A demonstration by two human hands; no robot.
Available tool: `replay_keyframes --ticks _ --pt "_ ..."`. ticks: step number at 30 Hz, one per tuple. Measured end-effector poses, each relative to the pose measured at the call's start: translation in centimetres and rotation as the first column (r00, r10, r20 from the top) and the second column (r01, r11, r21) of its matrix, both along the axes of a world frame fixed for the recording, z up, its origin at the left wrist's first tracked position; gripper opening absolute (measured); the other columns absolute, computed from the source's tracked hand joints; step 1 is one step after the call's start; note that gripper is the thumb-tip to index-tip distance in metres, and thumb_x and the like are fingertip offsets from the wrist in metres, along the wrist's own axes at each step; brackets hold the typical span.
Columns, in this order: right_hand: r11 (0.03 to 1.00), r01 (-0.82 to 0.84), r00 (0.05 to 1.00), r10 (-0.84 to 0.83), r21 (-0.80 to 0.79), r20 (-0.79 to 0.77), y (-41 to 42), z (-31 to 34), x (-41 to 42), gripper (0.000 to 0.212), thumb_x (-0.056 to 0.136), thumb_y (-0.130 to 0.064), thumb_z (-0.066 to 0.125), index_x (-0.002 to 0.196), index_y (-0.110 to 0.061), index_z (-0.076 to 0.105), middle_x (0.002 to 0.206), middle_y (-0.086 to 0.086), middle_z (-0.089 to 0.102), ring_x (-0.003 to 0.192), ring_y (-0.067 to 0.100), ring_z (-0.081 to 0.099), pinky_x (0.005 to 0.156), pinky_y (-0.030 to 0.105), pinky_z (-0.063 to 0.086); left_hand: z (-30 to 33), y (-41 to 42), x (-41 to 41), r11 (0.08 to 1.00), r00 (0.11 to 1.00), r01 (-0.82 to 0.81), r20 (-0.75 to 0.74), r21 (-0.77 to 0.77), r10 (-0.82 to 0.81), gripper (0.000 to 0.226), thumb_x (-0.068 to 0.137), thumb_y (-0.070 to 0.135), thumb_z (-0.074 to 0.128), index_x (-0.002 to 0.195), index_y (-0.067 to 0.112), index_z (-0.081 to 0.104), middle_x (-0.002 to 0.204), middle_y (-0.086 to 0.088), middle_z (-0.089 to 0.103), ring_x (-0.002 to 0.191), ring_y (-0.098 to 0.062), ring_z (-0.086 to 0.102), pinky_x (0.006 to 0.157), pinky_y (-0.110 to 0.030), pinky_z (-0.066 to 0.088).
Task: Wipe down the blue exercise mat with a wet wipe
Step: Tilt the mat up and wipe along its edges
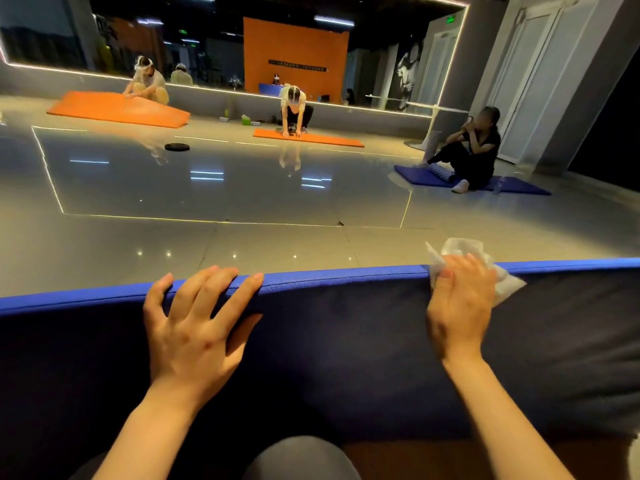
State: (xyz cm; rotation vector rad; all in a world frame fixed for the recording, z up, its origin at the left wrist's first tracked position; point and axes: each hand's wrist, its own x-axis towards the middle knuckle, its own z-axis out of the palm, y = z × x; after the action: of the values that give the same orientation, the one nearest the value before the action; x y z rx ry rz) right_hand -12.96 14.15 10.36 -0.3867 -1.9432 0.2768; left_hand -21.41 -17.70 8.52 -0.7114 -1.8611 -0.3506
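Head view, and we only get part of the blue mat (346, 341): both ends run out of frame left and right, and the near part is dark, so its surface is hard to read. Its long axis goes side to side, far edge just under our fingertips. Our left hand (197, 327) lies flat, fingers spread and relaxed over that edge. Our right hand (459, 306) presses the wet wipe (460, 251) onto the edge; the wipe pokes out beyond the fingers, the rest hidden under the palm.
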Motion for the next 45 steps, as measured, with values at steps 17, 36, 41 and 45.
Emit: replay_keyframes --ticks 17,36,41,45 --pt "0.982 -0.002 0.963 -0.049 0.188 0.265 8.9 1.1 4.2 0.056 0.105 -0.036 0.021 0.103 -0.010 0.070 0.098 0.010 0.064 0.098 0.033 0.057 0.095 0.047 0.035 -0.1 -1.1 -1.6 0.998 0.996 -0.005 -0.093 -0.061 -0.001 0.039 0.092 0.037 0.061 0.130 0.027 0.057 0.121 -0.009 0.067 0.116 -0.025 0.053 0.108 -0.049 0.025" --pt "0.890 -0.412 0.905 0.376 0.196 0.199 -10.3 -0.5 -0.6 0.042 0.091 -0.026 0.046 0.129 -0.017 0.062 0.130 0.000 0.060 0.127 0.020 0.046 0.117 0.037 0.018 -0.7 -1.1 -0.8 0.993 0.991 -0.097 -0.104 -0.074 0.089 0.040 0.092 0.034 0.063 0.130 0.022 0.059 0.124 -0.013 0.063 0.117 -0.031 0.054 0.112 -0.051 0.018" --pt "0.985 -0.079 0.985 0.054 0.153 0.163 1.9 -0.8 2.0 0.042 0.095 -0.027 0.041 0.124 -0.005 0.062 0.126 0.016 0.062 0.121 0.033 0.052 0.109 0.048 0.030 -0.4 -0.9 -0.3 0.987 0.991 -0.125 -0.058 -0.098 0.120 0.045 0.092 0.037 0.062 0.134 0.021 0.057 0.130 -0.013 0.059 0.124 -0.030 0.049 0.118 -0.053 -0.001" --pt "1.000 0.009 0.994 -0.012 0.029 0.107 4.2 0.2 1.8 0.035 0.099 -0.026 0.036 0.094 -0.004 0.063 0.094 0.014 0.060 0.091 0.039 0.056 0.090 0.050 0.038 0.8 2.2 2.6 0.987 0.980 -0.158 0.125 -0.007 0.158 0.052 0.089 0.047 0.056 0.130 0.014 0.060 0.133 -0.017 0.058 0.128 -0.037 0.046 0.118 -0.055 -0.004"
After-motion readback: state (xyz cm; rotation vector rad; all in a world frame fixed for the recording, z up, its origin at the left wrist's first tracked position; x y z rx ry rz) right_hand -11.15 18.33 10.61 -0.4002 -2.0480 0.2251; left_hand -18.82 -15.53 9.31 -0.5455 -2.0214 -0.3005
